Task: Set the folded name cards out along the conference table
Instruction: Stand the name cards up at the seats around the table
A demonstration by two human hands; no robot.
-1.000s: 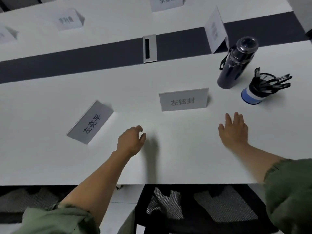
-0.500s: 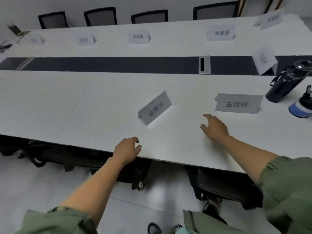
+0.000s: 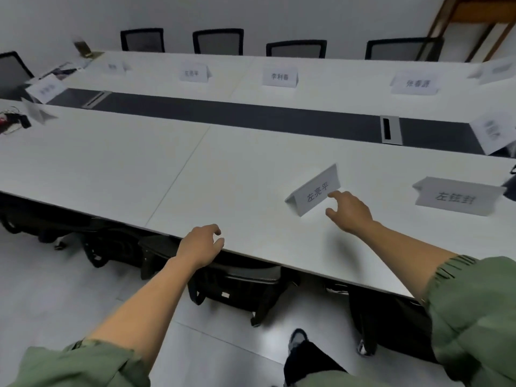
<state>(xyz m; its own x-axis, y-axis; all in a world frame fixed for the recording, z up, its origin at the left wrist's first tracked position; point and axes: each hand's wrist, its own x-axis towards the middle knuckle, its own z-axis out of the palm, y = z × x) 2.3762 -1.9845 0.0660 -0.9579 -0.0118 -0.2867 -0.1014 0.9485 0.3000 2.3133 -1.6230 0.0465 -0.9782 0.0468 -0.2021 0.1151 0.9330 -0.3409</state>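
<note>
Presently on view, item by item.

1. Long white-topped conference table [image 3: 134, 163], with a dark grey centre strip [image 3: 251, 115] and a silver cable hatch [image 3: 391, 129] set into it.

2. Folded white paper name card with black characters [image 3: 315, 192]. It stands tent-wise on the near half of the table, turned askew to the table edge. Judged to be the card being worked on, since its slant suggests it has not reached its final place.

3. Second white folded card [image 3: 455, 196], well apart to the right of item 2. It sits square to the edge and reads as placed.

4. Far-row white name cards [image 3: 280, 76], evenly spaced. Each stands roughly before a black mesh-backed chair [image 3: 217, 40] (one card per seat appears to be the scheme).

5. Right hand [image 3: 349, 212], stretched towards item 2. The forefinger points at the card's near face and the thumb is spread below it. Nothing is grasped, and whether the fingertip touches the paper cannot be told. The pose suggests a pinch is being prepared.

6. Left hand [image 3: 199, 245], hanging over the near table edge with fingers loosely curled and holding nothing. Probably kept free to steady or straighten a card.
</note>
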